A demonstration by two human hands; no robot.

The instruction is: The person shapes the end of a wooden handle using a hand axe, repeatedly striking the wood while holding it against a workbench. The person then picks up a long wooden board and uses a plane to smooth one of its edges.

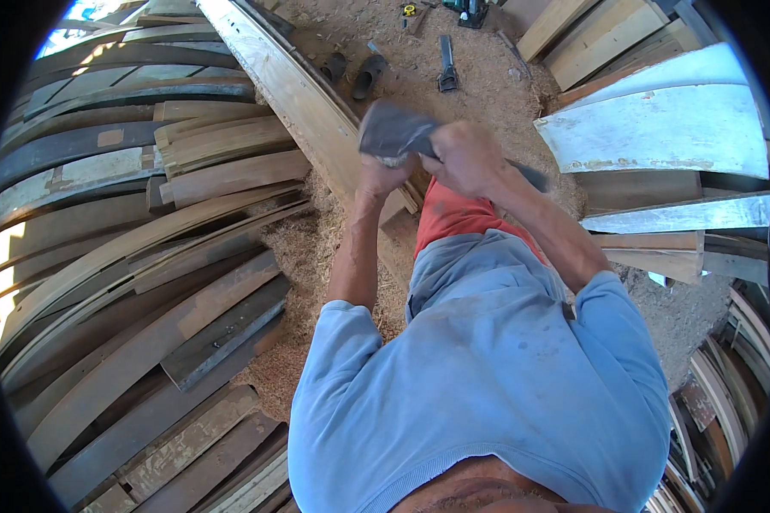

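Both my hands are on a dark grey, long tool (399, 132) with a broad, blocky front end; its exact kind is smeared by motion. My left hand (385, 175) is closed at the underside of the broad end. Wrapped round the middle is my right hand (469, 158), and a dark narrow end sticks out to its right. Beneath and beyond the tool, a long pale wooden plank (308, 120) slopes from the upper left toward my legs. Whether the tool touches the plank I cannot tell.
Stacked old boards (205, 316) fill the left side. More planks, including a white-painted board (659, 120), lie at the right. Shavings (304, 256) cover the floor. Beyond are dark shoes (370, 75), a hammer-like tool (447, 67), a yellow tape measure (410, 10) and a green power tool (468, 10).
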